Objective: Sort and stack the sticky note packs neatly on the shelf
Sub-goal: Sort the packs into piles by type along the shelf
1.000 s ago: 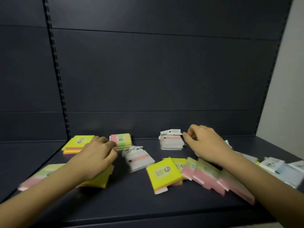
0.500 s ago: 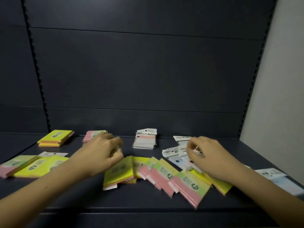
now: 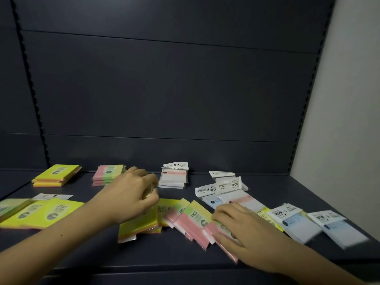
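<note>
From the head view, neat piles sit at the back of the shelf (image 3: pixel 86 262), sorted by colour, while loose packs (image 3: pixel 191 221) lie mixed in front. The left hand (image 3: pixel 131 196) curls over a yellow pack (image 3: pixel 137 227); I cannot tell if it holds anything. The right hand (image 3: pixel 244 229) lies flat on a pink pack (image 3: pixel 218 231), likely to slide it out.

shelf (image 3: pixel 86 254) front strip bare | scattered packs (image 3: pixel 193 221) block middle | stacks (image 3: pixel 174 178) line rear

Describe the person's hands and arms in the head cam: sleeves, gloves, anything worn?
Both are bare. The left hand and right hand wear no gloves, and no rings show, though blur hides fine detail. Both forearms are uncovered to the frame edge: no sleeves, watch or wristband in view. No cables or markings.
</note>
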Motion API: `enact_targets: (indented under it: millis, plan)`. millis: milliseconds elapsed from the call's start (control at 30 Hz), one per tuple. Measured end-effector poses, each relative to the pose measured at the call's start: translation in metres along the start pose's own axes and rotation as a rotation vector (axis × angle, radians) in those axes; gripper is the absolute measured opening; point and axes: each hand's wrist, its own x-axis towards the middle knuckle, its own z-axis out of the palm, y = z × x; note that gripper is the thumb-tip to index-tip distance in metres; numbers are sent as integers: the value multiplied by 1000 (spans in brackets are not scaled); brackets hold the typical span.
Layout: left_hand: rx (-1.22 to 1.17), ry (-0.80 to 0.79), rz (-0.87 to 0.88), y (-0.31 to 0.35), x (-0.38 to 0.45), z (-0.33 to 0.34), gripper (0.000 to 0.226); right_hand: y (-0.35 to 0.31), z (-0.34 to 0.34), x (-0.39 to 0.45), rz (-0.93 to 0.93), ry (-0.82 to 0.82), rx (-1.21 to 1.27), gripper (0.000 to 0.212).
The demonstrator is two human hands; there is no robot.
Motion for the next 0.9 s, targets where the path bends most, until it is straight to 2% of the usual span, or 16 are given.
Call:
enact_targets:
  millis: [233,433,533,733,767,833,900]
  plan:
    - [-42,17,-30,5,1,0,63,8,7,-2,-81,-107,-45,74]
    - [-283,39,-35,13,-5,0,52,9,8,1,-78,-87,-38,74]
    - [-326,68,-20,13,-8,1,59,8,8,1,-101,-76,-63,72]
    - [-327,95,11,11,-13,2,66,13,13,-3,-101,-122,-67,99]
    - [-323,93,11,11,-14,1,66,15,16,-2,-107,-129,-84,93]
    - [-323,83,17,9,-18,0,64,22,25,-3,-114,-54,-135,61]
    - [-338,65,26,9,-21,-3,63,22,29,-4,-118,47,-131,49]
